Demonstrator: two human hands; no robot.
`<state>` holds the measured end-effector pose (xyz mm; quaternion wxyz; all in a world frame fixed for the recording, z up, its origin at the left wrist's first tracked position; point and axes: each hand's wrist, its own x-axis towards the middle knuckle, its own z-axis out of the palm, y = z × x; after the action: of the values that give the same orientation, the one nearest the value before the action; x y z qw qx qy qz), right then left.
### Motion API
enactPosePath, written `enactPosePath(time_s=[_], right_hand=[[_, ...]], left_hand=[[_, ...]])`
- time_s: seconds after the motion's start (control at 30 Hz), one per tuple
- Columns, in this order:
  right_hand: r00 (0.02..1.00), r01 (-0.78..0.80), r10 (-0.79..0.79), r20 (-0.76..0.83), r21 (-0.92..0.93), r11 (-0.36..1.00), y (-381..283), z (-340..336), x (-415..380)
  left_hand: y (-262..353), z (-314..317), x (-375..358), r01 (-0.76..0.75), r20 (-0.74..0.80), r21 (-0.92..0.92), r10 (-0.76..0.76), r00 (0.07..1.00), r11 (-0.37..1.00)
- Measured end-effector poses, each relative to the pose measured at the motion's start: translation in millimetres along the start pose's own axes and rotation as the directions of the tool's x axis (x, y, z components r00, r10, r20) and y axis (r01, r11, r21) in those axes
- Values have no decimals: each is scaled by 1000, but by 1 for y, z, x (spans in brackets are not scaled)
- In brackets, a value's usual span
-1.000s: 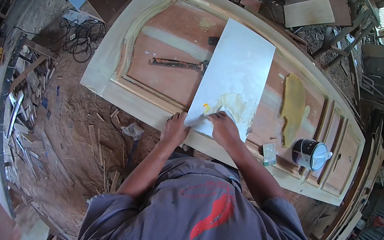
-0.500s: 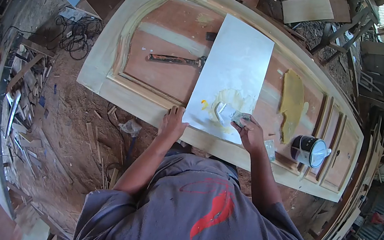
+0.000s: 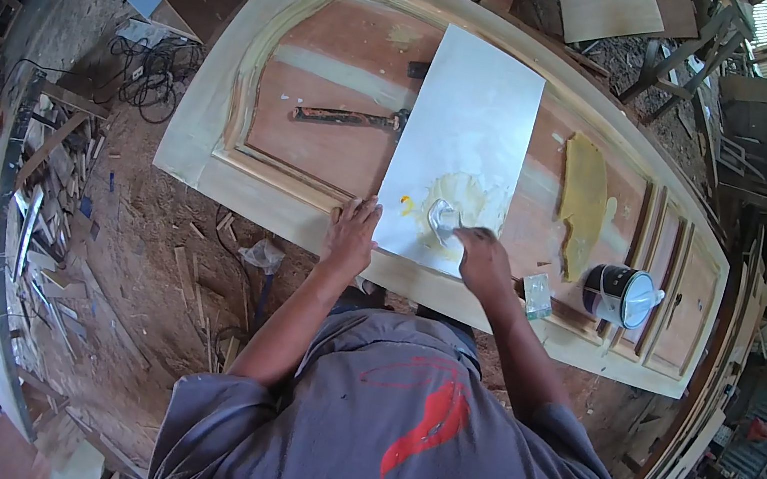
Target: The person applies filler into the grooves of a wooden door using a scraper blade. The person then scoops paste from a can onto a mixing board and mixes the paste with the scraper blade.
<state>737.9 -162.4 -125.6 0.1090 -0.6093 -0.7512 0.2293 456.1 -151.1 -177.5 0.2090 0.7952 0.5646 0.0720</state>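
Note:
A white board (image 3: 477, 103) lies across a panelled wooden door (image 3: 314, 167), with a pale cream smear (image 3: 467, 196) and a small yellow spot on its near part. My right hand (image 3: 483, 260) is closed on a scraper (image 3: 443, 219) whose blade rests in the smear. At the board's near left corner, my left hand (image 3: 352, 226) lies flat with its fingers extended, holding nothing. Left of the board is a dark-handled tool (image 3: 343, 118), its head partly hidden at the board's edge.
An open can (image 3: 622, 297) stands on the door at the right, near a small clear packet (image 3: 536, 296) and an irregular yellow sheet (image 3: 581, 202). Cables (image 3: 152, 79) and wood scraps (image 3: 46, 254) lie on the ground at the left.
My right hand has shifted slightly left and down, and the scraper has turned more upright in the smear. My left hand's fingers now lie flatter at the board's corner.

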Motion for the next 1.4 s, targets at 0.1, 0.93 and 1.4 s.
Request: enactPosePath(time_s=[0.1, 0.93, 1.4], right_hand=[[997, -15, 15, -79, -7, 1000, -1, 1, 14], [985, 161, -165, -55, -66, 985, -29, 21, 56], [964, 207, -191, 185, -71, 976, -40, 35, 55]], left_hand=[[2, 5, 2, 1, 12, 3, -1, 1000, 1000], [0, 9, 0, 44, 44, -18, -43, 998, 999], [3, 7, 3, 46, 13, 13, -46, 999, 999]])
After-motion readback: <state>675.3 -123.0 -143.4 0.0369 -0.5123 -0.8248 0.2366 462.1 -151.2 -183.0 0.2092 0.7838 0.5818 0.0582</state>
